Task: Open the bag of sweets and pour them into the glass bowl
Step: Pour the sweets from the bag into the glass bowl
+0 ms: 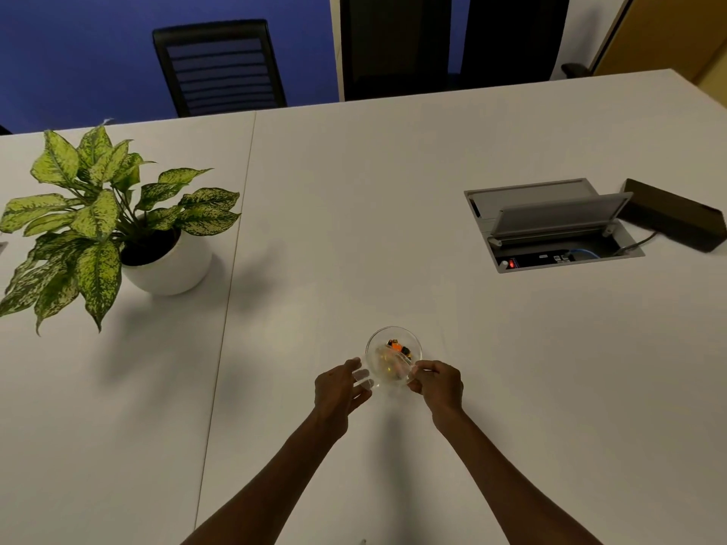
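**Sweets at the bowl, wide table all round**

White tabletop (393, 198) fills the view, with a blue wall and a black chair (220, 66) seen beyond its far edge. A potted plant (106, 226) stands far to the left, and an open cable hatch (550, 226) with a dark box (676, 214) beside it is set far to the right; all three are well apart from the work. The near middle of the table is bare, so open room is left on every side, and no table edge lies close to the hands.

The glass bowl (393, 354) is stood near the middle, with orange and dark sweets (399, 348) seen inside it. A clear bag (391, 367) appears to be held over the bowl's near side, though its outline is hard to tell against the glass. The right hand (436, 385) is pinched shut on what is judged to be the bag's corner, at the bowl's near right rim. The left hand (340, 387) is held just beside the bowl's left wall, fingers spread and loose; whether the glass is touched cannot be told.

Pouring is judged to be under way or nearly done. It is best done with the bag's mouth kept inside the rim, the bowl steadied from the left, and the bag lifted slowly so no sweets are spilled.
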Demonstrator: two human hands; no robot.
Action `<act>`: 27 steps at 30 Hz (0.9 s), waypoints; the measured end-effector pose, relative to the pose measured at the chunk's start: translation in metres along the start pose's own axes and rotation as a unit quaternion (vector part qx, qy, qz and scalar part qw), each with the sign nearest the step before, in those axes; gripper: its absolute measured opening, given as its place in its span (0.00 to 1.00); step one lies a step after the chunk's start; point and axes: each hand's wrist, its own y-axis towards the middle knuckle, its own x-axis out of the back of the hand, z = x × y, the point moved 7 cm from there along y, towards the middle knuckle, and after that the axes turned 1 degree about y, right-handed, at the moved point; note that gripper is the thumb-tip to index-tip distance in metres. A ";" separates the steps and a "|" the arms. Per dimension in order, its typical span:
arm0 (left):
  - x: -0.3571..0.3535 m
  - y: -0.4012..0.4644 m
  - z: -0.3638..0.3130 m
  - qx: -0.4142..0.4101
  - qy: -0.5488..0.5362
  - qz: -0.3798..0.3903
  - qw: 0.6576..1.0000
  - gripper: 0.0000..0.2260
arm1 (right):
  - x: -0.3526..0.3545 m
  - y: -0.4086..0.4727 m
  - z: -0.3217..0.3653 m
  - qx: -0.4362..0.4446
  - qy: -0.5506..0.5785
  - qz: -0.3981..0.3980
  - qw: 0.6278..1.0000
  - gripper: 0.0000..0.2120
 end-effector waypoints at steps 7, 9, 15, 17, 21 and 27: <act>0.011 0.000 0.000 -0.020 -0.026 0.004 0.999 0.06 | 0.004 -0.004 0.013 0.005 0.069 0.013 0.998 0.06; 0.012 -0.002 -0.005 -0.040 -0.039 0.004 0.998 0.05 | 0.005 -0.006 0.020 0.012 0.087 0.017 0.996 0.06; 0.010 -0.006 -0.021 -0.075 -0.073 0.039 0.994 0.11 | -0.006 -0.020 0.045 0.021 0.180 0.089 0.979 0.13; 0.008 -0.008 -0.023 -0.078 -0.080 0.049 0.993 0.12 | -0.012 -0.026 0.051 0.029 0.179 0.109 0.977 0.15; 0.002 -0.019 -0.024 -0.095 -0.047 0.092 0.990 0.17 | -0.015 -0.038 0.059 0.037 0.197 0.097 0.975 0.12; -0.002 -0.033 -0.016 -0.116 0.013 0.113 0.987 0.14 | -0.016 -0.053 0.064 0.046 0.190 0.106 0.975 0.10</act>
